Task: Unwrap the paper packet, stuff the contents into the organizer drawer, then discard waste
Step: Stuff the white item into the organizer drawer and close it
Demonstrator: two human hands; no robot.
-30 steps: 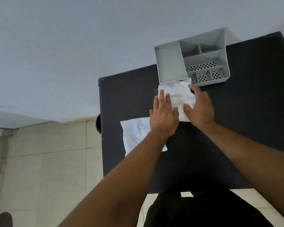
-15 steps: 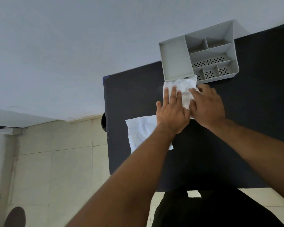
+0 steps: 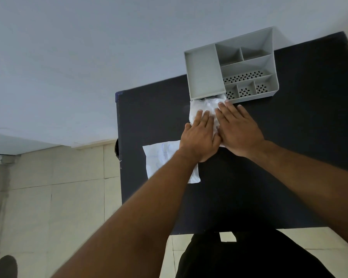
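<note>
A crumpled white plastic bundle (image 3: 202,109) lies on the dark table, its far end tucked into the drawer slot at the grey organizer's (image 3: 204,73) front left. My left hand (image 3: 199,139) lies flat on the bundle's near left part, fingers stretched forward. My right hand (image 3: 239,131) presses on its right side, fingertips almost at the organizer's front wall. The thumbs meet between the hands. The opened white paper wrapper (image 3: 159,159) lies flat beneath my left wrist, partly hidden by the forearm.
The organizer has several open compartments, some with perforated floors (image 3: 244,91). The dark table (image 3: 289,137) ends at a left edge close to the wrapper, with tiled floor (image 3: 48,197) below. A pale wall stands behind the organizer.
Both hands have slid forward toward the organizer, pushing the bundle further into the drawer slot. Less of the bundle shows now. The right hand has flattened on top of it.
</note>
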